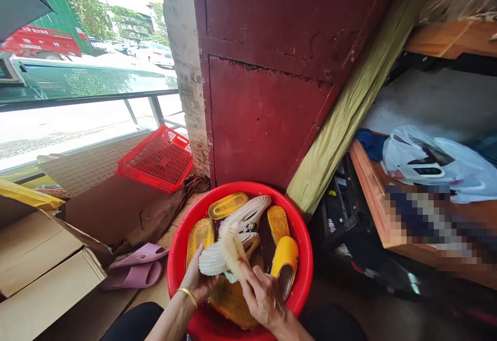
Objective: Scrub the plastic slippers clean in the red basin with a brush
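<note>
Over a red plastic basin [306,263], my left hand [199,279] grips a cream slipper [212,260] with a ribbed surface. My right hand [264,295] is closed on a scrubbing brush [232,253], its pale bristles against the slipper; the fingers hide its handle. Just beyond, another cream slipper [256,209] rests in the basin. Around them lie several yellow slippers in dark water: one sole-up [229,205] at the back, a yellow clog [287,255] on its side at the right, and a yellow sole [233,302] below my hands.
Left of the basin are pink slippers [135,273], cardboard boxes [50,279] and a tilted red crate [157,160]. A dark red metal door [264,118] stands behind. A folded yellow-green sheet [345,113] leans at the right, beside a wooden shelf [373,196] bearing a plastic bag [430,162].
</note>
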A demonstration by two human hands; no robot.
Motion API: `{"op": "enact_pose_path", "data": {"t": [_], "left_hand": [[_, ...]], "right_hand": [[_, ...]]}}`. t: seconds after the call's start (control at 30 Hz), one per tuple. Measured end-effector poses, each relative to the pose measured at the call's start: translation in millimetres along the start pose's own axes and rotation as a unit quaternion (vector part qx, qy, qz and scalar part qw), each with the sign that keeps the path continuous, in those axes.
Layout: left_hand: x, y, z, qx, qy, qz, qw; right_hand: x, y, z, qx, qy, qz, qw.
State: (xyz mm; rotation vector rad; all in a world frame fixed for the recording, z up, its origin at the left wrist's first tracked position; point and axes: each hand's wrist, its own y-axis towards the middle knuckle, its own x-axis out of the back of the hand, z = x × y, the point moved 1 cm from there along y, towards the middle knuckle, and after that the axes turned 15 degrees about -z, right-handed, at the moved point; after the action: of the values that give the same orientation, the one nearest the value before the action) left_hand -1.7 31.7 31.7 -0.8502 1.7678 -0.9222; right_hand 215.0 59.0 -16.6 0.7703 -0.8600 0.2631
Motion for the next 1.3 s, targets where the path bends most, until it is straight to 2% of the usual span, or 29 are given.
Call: {"op": "enact_pose_path", "data": {"t": [0.1, 0.2, 0.27, 0.37, 0.4, 0.53, 0.67, 0.8, 0.87, 0.93, 1.0, 1.1, 1.2, 1.23, 1.3], "left_hand": [[1.5, 1, -4, -0.016, 0.001, -0.023, 1.0], [4.7, 0, -5, -0.02, 0.018, 0.006, 1.0], [7.3, -1, -6, -0.026, 0.033, 0.012, 0.999], [10.5, -5, -6, -0.034, 0.055, -0.022, 0.998], [11.0, -7, -6, -0.036, 0.059, -0.029, 0.997], [11.5, -19, -11, -0.057, 0.061, 0.008, 0.996], [13.9, -26, -12, -0.135, 0.117, 0.051, 0.983], [14.6, -26, -15, -0.274, 0.171, 0.103, 0.941], [12.9, -27, -19, -0.335, 0.201, 0.09, 0.916], [8.7, -27, -23, -0.362, 0.225, 0.062, 0.903], [1.3, -26, -26, -0.364, 0.235, 0.041, 0.9], [-14.5, -16, -28, -0.367, 0.231, 0.021, 0.901], [-31.3, 1, -30, -0.425, 0.256, 0.032, 0.867], [-35.8, 7, -30, -0.446, 0.268, 0.043, 0.853], [-41.6, 16, -26, -0.47, 0.301, 0.061, 0.828]], "right_hand": [[-3, 2, -11, -0.055, -0.094, 0.043, 0.993], [1, 3, -25, -0.134, -0.181, 0.057, 0.973], [2, 0, -23, -0.113, -0.173, 0.053, 0.977], [-2, -5, -9, -0.019, -0.101, 0.056, 0.993], [-4, -5, -7, -0.011, -0.092, 0.062, 0.994], [-7, -3, -23, -0.12, -0.166, 0.082, 0.975], [-6, -11, -43, -0.176, -0.202, 0.092, 0.959], [-8, -21, -43, -0.187, -0.203, 0.099, 0.956], [-6, -18, -42, -0.188, -0.196, 0.096, 0.958], [-1, -10, -38, -0.189, -0.191, 0.083, 0.96], [5, -2, -30, -0.167, -0.172, 0.05, 0.97], [14, 3, -5, -0.057, -0.112, -0.01, 0.992], [14, 4, 21, 0.069, -0.096, -0.048, 0.992], [13, 6, 26, 0.089, -0.111, -0.06, 0.988], [11, 15, 29, 0.086, -0.15, -0.078, 0.982]]}}
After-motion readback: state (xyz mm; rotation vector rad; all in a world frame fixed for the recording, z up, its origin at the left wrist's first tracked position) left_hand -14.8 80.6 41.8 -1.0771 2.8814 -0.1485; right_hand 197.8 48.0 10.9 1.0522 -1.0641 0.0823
